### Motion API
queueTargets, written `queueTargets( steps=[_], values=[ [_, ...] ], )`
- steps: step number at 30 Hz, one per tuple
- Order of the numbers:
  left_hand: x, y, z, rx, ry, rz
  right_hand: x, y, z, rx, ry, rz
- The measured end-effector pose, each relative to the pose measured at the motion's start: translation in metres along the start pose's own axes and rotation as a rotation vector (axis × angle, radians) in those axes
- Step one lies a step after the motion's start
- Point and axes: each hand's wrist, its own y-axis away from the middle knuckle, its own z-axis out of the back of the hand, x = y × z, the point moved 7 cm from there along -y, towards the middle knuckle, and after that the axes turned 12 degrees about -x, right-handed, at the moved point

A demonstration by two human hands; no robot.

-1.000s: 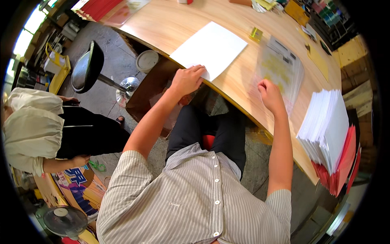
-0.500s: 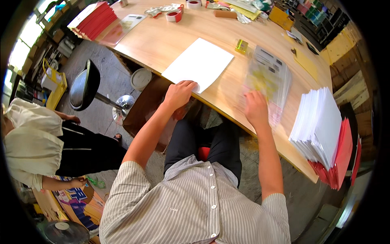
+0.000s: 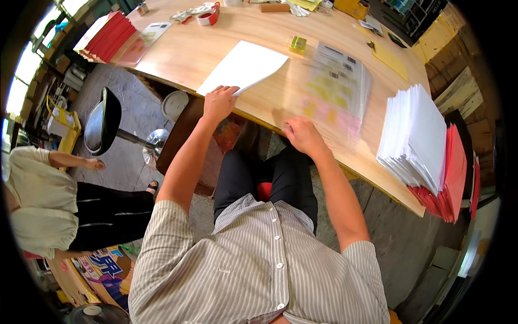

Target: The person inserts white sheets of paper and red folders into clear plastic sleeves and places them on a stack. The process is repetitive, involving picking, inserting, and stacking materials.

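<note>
A white paper sheet [image 3: 247,66] lies at the table's near edge, its right side raised and bent. My left hand [image 3: 220,102] grips its near corner, fingers closed over the paper. Further right, my right hand [image 3: 303,132] hovers by the table edge with its fingers curled, and nothing shows sticking out of it. Just beyond this hand lies a pile of clear plastic sleeves [image 3: 345,81] with yellow and pink print, blurred in part. A small yellow box [image 3: 298,44] sits between the paper and the sleeves.
White envelopes [image 3: 413,135] and red folders [image 3: 454,173] are stacked at the right edge. A red-edged stack [image 3: 108,36] stands far left, near a tape roll [image 3: 206,19]. A black stool [image 3: 103,121] and a person in a light top [image 3: 40,200] are on the left.
My right hand has moved left, away from the plastic sleeves to the table edge. The paper's right side has risen and bent under my left hand. The camera view has shifted slightly.
</note>
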Motion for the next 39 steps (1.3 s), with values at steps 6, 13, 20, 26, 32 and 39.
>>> queueTargets(
  steps=[6, 13, 20, 26, 32, 39],
  values=[
    [0.014, -0.024, 0.029, -0.247, 0.079, 0.023, 0.019, 0.033, 0.033, -0.191, -0.258, -0.117],
    [-0.073, -0.079, 0.074, -0.414, 0.229, -0.023, 0.012, 0.045, 0.029, -0.377, -0.778, -0.324],
    [-0.203, -0.075, 0.053, -0.196, 0.457, 0.145, 0.031, 0.019, 0.065, -0.616, -0.321, -0.190],
    [-0.299, -0.049, 0.005, 0.177, 0.495, 0.011, -0.009, 0.069, 0.079, -0.650, -0.335, -0.643],
    [-0.322, -0.039, 0.002, 0.390, 0.765, -0.028, -0.088, 0.131, 0.055, -1.163, -1.279, -0.955],
    [-0.170, -0.129, -0.027, 0.382, 0.707, 0.237, -0.080, 0.154, 0.104, -1.055, -1.377, -0.852]
  ],
)
